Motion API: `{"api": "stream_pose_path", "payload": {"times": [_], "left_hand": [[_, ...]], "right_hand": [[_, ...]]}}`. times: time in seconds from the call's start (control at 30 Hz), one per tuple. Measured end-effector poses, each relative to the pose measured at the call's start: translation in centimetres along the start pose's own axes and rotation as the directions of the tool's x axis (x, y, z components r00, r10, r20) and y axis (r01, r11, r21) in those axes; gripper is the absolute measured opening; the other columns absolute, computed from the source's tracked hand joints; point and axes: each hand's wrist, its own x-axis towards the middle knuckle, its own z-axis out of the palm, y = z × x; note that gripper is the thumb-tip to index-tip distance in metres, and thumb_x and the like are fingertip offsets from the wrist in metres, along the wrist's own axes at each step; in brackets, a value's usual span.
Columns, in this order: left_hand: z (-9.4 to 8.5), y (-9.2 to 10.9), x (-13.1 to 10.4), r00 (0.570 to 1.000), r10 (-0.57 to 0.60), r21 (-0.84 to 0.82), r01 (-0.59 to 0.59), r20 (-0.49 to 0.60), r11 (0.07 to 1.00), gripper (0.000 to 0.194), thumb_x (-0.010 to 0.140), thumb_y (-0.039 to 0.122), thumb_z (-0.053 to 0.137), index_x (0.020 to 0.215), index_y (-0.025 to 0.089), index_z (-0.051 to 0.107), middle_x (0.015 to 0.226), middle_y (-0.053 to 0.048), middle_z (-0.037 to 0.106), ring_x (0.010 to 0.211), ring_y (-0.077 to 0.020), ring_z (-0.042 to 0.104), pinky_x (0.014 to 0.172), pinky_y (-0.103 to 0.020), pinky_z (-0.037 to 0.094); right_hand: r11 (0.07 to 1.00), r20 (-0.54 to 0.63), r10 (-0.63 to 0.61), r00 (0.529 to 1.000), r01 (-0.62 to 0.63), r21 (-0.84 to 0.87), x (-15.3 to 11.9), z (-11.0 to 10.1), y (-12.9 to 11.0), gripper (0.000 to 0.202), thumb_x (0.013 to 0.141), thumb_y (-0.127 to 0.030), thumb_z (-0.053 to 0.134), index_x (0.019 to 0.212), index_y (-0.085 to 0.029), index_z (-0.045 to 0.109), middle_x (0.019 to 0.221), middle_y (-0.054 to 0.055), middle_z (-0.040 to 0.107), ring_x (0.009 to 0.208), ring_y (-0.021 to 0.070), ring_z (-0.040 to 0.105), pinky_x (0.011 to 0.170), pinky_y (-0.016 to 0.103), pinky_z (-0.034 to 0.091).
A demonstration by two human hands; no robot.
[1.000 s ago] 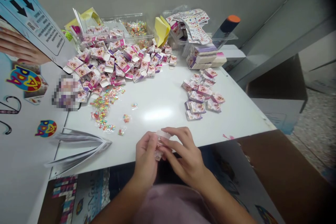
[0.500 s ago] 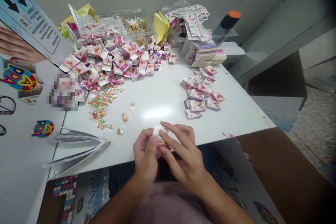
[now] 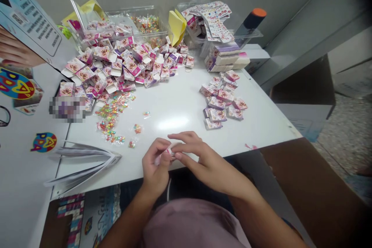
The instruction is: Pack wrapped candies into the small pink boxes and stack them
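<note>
A small pink-and-white box (image 3: 168,150) is between my hands, over the table's front edge. My left hand (image 3: 157,166) is closed round it. The fingertips of my right hand (image 3: 200,157) pinch the box's right end, covering much of it. Small filled boxes or closed ones (image 3: 217,115) lie in a group to the right. A big heap of similar boxes (image 3: 133,66), some with open flaps, covers the back left. Small clear packets with coloured pieces (image 3: 112,116) lie in front of that heap, and a few single packets (image 3: 137,128) lie nearer my hands.
On the white table (image 3: 174,100), folded papers (image 3: 87,161) stand at the front left. Clear bins (image 3: 158,27) line the back, with sticker sheets (image 3: 216,19), an orange-capped bottle (image 3: 251,23) and stacked flat cartons (image 3: 223,60). A printed panel (image 3: 26,124) borders the left.
The box has tilted and moved slightly left between my hands. My right hand has turned flatter, its fingers now reaching left across the box. The view has shifted slightly.
</note>
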Motion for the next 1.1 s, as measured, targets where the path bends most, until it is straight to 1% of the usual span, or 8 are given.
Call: {"api": "stream_pose_path", "payload": {"times": [0.27,0.37,0.53,0.67,0.77,0.9,1.03,1.1], "left_hand": [[-1.6,1.0,1.1,0.975,0.161,0.104,-0.178,0.152,0.978,0.039,0.082,0.058,0.065,0.088,0.019,0.064,0.085,-0.005,0.06,0.082,-0.0193,0.055,0.071,-0.028,0.044],[-1.8,1.0,1.4,0.966,0.142,0.066,-0.16,0.216,0.985,0.043,0.076,0.06,0.069,0.09,0.02,0.062,0.088,-0.005,0.058,0.083,-0.0193,0.055,0.071,-0.028,0.044],[-1.3,0.9,1.2,0.967,0.157,0.033,-0.166,0.2,0.986,0.045,0.082,0.065,0.058,0.09,0.02,0.06,0.09,-0.006,0.06,0.084,-0.0194,0.055,0.075,-0.029,0.045],[-0.8,1.3,0.9,0.955,0.014,0.133,-0.056,0.296,0.99,0.051,0.089,0.066,0.046,0.094,0.018,0.062,0.081,-0.005,0.06,0.073,-0.017,0.053,0.067,-0.027,0.043],[-0.9,1.5,1.0,0.907,-0.134,0.211,0.052,0.399,0.976,0.062,0.088,0.072,0.035,0.09,0.016,0.062,0.072,-0.004,0.057,0.065,-0.0157,0.052,0.062,-0.027,0.041],[-1.5,1.1,1.2,0.859,-0.256,0.147,0.211,0.444,0.966,0.068,0.082,0.079,0.032,0.083,0.017,0.059,0.063,-0.002,0.053,0.053,-0.0132,0.048,0.048,-0.024,0.036],[-1.6,1.0,1.1,0.863,-0.284,0.054,0.288,0.419,0.956,0.065,0.084,0.077,0.039,0.08,0.016,0.062,0.065,-0.003,0.053,0.055,-0.0125,0.045,0.048,-0.023,0.034],[-1.4,1.1,1.1,0.867,-0.31,-0.015,0.343,0.389,0.939,0.058,0.089,0.069,0.043,0.084,0.016,0.065,0.071,-0.004,0.056,0.06,-0.0132,0.048,0.052,-0.024,0.037]], "right_hand": [[0.912,-0.034,0.078,0.996,-0.057,0.406,1.2,0.5,0.1,0.018,0.095,-0.022,0.059,0.088,-0.024,0.076,0.121,0.007,0.065,0.116,0.0243,0.06,0.1,0.048,0.048],[0.928,-0.036,0.06,0.998,-0.042,0.371,1.0,0.2,-0.2,0.019,0.095,-0.023,0.058,0.09,-0.025,0.076,0.122,0.007,0.064,0.115,0.0242,0.06,0.099,0.048,0.049],[0.991,-0.013,-0.023,1.0,0.024,0.133,0.6,-0.3,-1.3,0.022,0.098,-0.021,0.055,0.097,-0.028,0.076,0.126,0.006,0.066,0.127,0.0244,0.05,0.107,0.051,0.041],[0.993,-0.054,-0.029,0.998,0.035,0.113,0.3,0.1,-1.3,0.026,0.099,-0.021,0.051,0.092,-0.027,0.075,0.113,0.004,0.071,0.128,0.0248,0.049,0.104,0.049,0.044],[0.996,-0.151,-0.06,0.987,0.07,0.063,0.1,0.6,-0.7,0.026,0.099,-0.019,0.052,0.088,-0.027,0.074,0.103,0.005,0.073,0.127,0.027,0.049,0.099,0.049,0.046],[0.994,-0.145,-0.101,0.984,0.094,-0.055,0.1,0.6,-0.4,0.029,0.098,-0.018,0.051,0.079,-0.024,0.072,0.125,0.007,0.067,0.127,0.0291,0.045,0.099,0.051,0.047],[0.984,-0.031,-0.14,0.99,0.135,-0.12,0.0,0.0,-0.4,0.025,0.097,-0.018,0.051,0.083,-0.023,0.071,0.136,0.006,0.061,0.124,0.0287,0.046,0.098,0.05,0.049],[0.958,-0.134,-0.222,0.966,0.191,-0.214,-0.2,0.0,-0.1,0.018,0.096,-0.016,0.054,0.094,-0.023,0.07,0.141,0.008,0.056,0.121,0.0291,0.047,0.094,0.05,0.051]]}}
